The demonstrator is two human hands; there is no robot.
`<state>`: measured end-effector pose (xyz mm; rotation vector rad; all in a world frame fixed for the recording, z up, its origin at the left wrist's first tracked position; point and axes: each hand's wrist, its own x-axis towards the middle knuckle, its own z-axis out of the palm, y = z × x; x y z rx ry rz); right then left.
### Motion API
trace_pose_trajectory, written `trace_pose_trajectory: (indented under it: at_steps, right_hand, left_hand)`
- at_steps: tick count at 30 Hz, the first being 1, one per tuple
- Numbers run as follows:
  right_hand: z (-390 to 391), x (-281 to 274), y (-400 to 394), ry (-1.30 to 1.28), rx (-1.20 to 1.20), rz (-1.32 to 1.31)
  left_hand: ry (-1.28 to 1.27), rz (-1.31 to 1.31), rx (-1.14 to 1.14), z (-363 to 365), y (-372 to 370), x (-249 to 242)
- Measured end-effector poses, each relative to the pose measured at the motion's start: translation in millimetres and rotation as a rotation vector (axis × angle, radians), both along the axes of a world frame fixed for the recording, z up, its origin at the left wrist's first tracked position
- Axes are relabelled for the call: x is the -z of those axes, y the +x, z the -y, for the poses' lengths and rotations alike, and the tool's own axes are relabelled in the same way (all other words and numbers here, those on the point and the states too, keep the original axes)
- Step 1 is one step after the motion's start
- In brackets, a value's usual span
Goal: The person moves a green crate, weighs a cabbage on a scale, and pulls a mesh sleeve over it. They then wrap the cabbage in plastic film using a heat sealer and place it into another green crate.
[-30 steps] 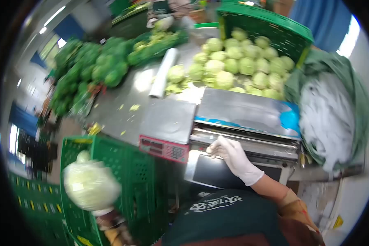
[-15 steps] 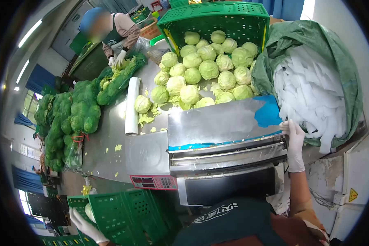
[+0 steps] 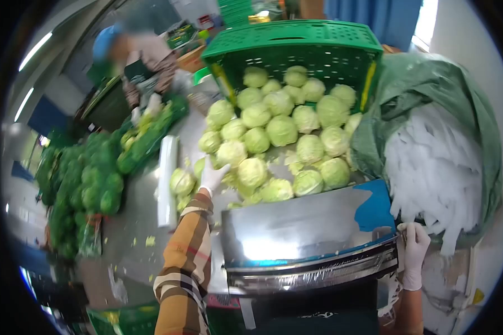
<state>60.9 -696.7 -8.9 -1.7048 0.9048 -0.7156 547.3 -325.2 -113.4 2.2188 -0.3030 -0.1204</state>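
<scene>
My left hand, in a white glove, reaches over the steel table to the left edge of a pile of pale green cabbages. Its thumb and fingers are apart against a cabbage that the hand partly covers. My right hand, also gloved, is at the right end of the film-wrapping machine. Its fingers are curled and pinched together; what they hold, if anything, is too small to make out. Beside that hand, white strips spill from a green woven sack.
A green crate lies tipped behind the cabbages. Left of them are a white film roll and green net bags of cabbages. Across the table, a person handles another net bag. A green crate stands low at left.
My left hand has swung up from the lower-left crate to the cabbage pile. My right hand stays at the machine's right end, fingers now more curled. The view has shifted.
</scene>
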Motion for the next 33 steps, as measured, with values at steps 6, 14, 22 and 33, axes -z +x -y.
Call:
trace_pose_trajectory:
  at_steps: [6, 14, 22, 33]
  right_hand:
    - [11, -14, -18, -0.183, 0.172, -0.174]
    - [59, 2, -15, -0.119, 0.216, -0.003]
    - [199, 25, 38, 0.666, -0.036, 0.541]
    - [277, 72, 55, 0.795, 0.261, 0.463]
  left_hand:
    - [0.488, 0.193, 0.027, 76, 65, 31]
    - [-0.057, 0.247, -0.008, 37, 51, 27]
    - [-1.369, -0.663, -0.033, -30, -105, -66]
    - [-0.352, -0.054, -0.258, -168, -259, -113]
